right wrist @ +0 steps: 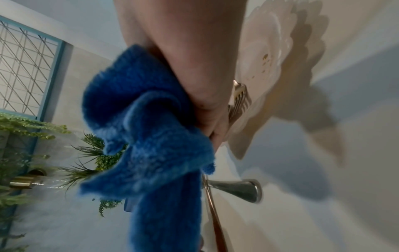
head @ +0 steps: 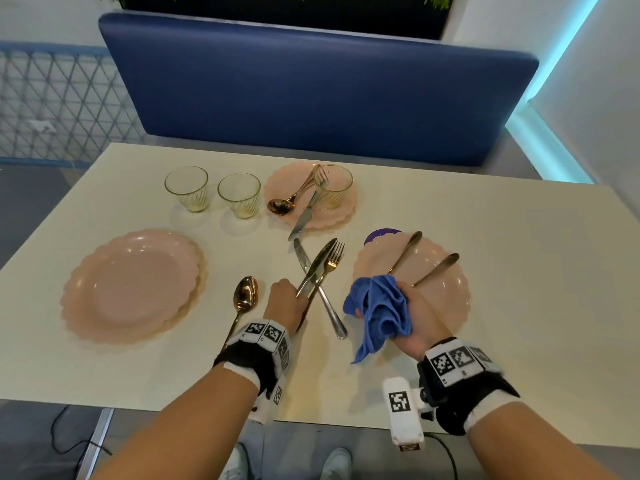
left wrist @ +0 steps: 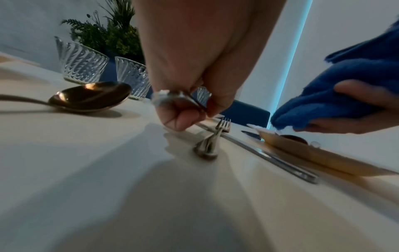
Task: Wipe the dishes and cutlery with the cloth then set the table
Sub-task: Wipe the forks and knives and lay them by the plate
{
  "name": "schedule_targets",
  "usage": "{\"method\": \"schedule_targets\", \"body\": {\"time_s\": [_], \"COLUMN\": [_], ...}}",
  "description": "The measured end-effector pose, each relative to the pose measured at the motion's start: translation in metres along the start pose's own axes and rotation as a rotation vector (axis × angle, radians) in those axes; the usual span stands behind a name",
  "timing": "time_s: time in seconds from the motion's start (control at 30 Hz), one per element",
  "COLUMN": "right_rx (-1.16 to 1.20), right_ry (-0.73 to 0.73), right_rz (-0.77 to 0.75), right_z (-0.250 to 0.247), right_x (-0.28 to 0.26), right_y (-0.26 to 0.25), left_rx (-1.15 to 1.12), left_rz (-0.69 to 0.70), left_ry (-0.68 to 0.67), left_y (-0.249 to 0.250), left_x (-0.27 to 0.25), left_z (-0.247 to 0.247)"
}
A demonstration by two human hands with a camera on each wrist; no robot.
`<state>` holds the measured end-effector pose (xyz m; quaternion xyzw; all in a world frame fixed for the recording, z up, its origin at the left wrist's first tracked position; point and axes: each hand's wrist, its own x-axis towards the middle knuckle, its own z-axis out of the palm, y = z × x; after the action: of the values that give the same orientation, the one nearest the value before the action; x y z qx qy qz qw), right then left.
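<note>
Our two hands work the near edge of the table, cutlery in one and cloth in the other.

Our left hand (head: 285, 301) pinches a table knife (head: 317, 268) low on its handle, fingers curled round it, the blade angling up and away over a second knife (head: 320, 292) and a gold fork (head: 330, 265) crossed on the white table (head: 519, 271). Our right hand (head: 415, 317) clutches the bunched blue cloth (head: 379, 311), soft and limp, over the near-right pink plate (head: 450, 296), where two more utensil handles lie. We judge the knife stiff, light and slick, best held by the handle while the cloth runs along the blade. Near left sit a gold spoon (head: 244, 297) and another pink plate (head: 133, 285); both plates probably want a grip at the scalloped rim.
</note>
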<state>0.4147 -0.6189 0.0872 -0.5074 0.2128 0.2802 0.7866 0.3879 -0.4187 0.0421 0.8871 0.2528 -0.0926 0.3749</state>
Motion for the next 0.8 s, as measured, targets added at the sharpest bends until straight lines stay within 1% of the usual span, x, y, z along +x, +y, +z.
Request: {"method": "schedule_targets", "body": {"time_s": [0.1,0.13,0.17,0.2,0.23,0.27,0.33,0.37,0.43,0.67,0.77,0.8], "right_rx": [0.03,0.064,0.127,0.113,0.049,-0.051,-0.212,-0.255,-0.315,-0.459,-0.696,-0.767], "right_ry": [-0.044,-0.085,-0.159,-0.214,-0.25,-0.22,-0.073,-0.01,0.063,0.173,0.183,0.225], "right_rz": [-0.003,-0.005,-0.005,-0.022,-0.054,-0.08,-0.158,-0.197,-0.232,-0.272,-0.414,-0.452], "right_z": [0.009,0.014,0.022,0.032,0.042,0.052,0.065,0.067,0.071,0.09,0.09,0.088], "right_x": [0.007,0.009,0.009,0.007,0.007,0.008,0.013,0.02,0.027,0.031,0.03,0.028], "right_y": [0.005,0.007,0.009,0.011,0.014,0.018,0.024,0.025,0.021,-0.004,-0.016,-0.025], "left_rx": [-0.111,-0.142,-0.178,-0.195,-0.194,-0.18,-0.157,-0.154,-0.156,-0.066,-0.064,-0.082], "left_rz": [0.095,0.129,0.165,0.205,0.256,0.294,0.33,0.342,0.374,0.372,0.383,0.376], "left_ry": [0.027,0.013,-0.009,-0.039,-0.06,-0.075,-0.076,-0.065,-0.049,-0.029,-0.047,-0.05], "left_y": [0.009,0.014,0.02,0.026,0.032,0.037,0.043,0.044,0.044,0.024,0.009,0.003], "left_x": [-0.024,-0.034,-0.045,-0.055,-0.063,-0.069,-0.079,-0.083,-0.09,-0.107,-0.118,-0.121], "left_z": [-0.006,-0.009,-0.011,-0.012,-0.011,-0.012,-0.015,-0.018,-0.026,-0.06,-0.074,-0.079]}}
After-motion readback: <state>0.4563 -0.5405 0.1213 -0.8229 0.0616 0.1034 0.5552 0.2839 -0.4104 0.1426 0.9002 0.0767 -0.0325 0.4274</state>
